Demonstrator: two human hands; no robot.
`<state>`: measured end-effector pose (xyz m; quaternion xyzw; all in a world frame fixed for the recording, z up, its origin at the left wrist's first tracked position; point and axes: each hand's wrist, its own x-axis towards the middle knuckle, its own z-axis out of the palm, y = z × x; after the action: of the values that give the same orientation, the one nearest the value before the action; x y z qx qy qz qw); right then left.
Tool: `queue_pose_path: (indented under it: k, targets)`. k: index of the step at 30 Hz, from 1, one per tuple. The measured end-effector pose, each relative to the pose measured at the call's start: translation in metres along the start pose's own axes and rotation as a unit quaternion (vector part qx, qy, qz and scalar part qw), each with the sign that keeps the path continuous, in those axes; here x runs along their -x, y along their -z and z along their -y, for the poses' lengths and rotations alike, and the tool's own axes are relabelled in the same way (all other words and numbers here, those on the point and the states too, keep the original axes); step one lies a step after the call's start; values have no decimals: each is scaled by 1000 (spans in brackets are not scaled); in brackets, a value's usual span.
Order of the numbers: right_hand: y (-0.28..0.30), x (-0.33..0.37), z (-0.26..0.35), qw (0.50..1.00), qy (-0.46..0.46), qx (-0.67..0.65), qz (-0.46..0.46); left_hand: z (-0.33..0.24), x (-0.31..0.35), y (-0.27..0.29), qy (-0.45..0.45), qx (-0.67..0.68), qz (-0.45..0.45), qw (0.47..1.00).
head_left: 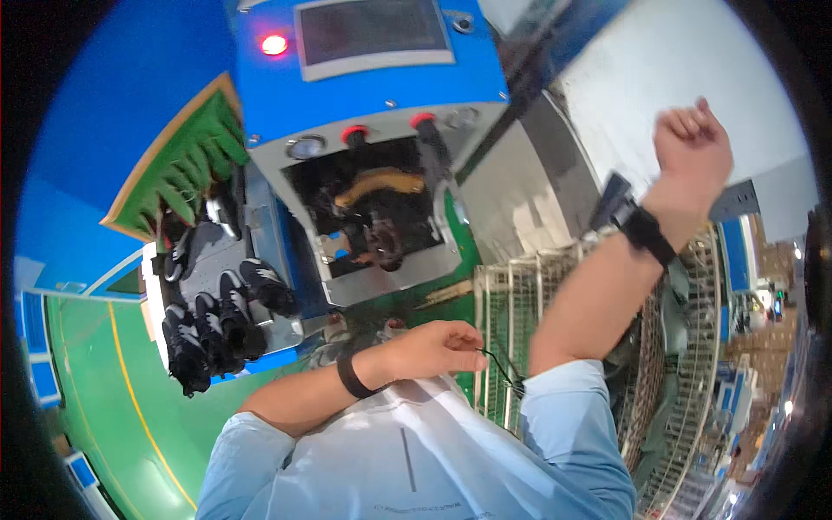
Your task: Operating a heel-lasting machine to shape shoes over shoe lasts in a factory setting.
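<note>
My left hand (pixel 440 348) is in front of my body, its thumb and fingertips pinched on a thin black cord (pixel 492 357). The cord runs right toward a small dark knot or end near my right elbow. Raised at the upper right is my right hand (pixel 692 143), its fingers curled in against a pale wall; whether anything is in them is hidden. A black watch (pixel 646 234) is on the right wrist, a dark band (pixel 351 379) on the left. Ahead stands a blue and grey machine (pixel 373 104), its dark opening holding a yellow-brown curved pad (pixel 380 184).
Several black sneakers (pixel 234 308) stand on a rack left of the machine, below a panel of green finger-like strips (pixel 186 178). A white wire cage (pixel 507 303) is close by my right arm. Green floor (pixel 95 381) with a yellow line lies to the left.
</note>
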<state>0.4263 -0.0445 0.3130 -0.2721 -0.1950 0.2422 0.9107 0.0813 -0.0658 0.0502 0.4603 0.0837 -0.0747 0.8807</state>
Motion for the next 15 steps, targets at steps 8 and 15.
queue_pose_path:
  k: [8, 15]
  targets:
    - [31, 128, -140, 788, 91, 601, 95, 6, 128, 100, 1, 39, -399, 916]
    - [-64, 174, -265, 636, 306, 572, 418, -9, 279, 217, 44, -199, -707, 677]
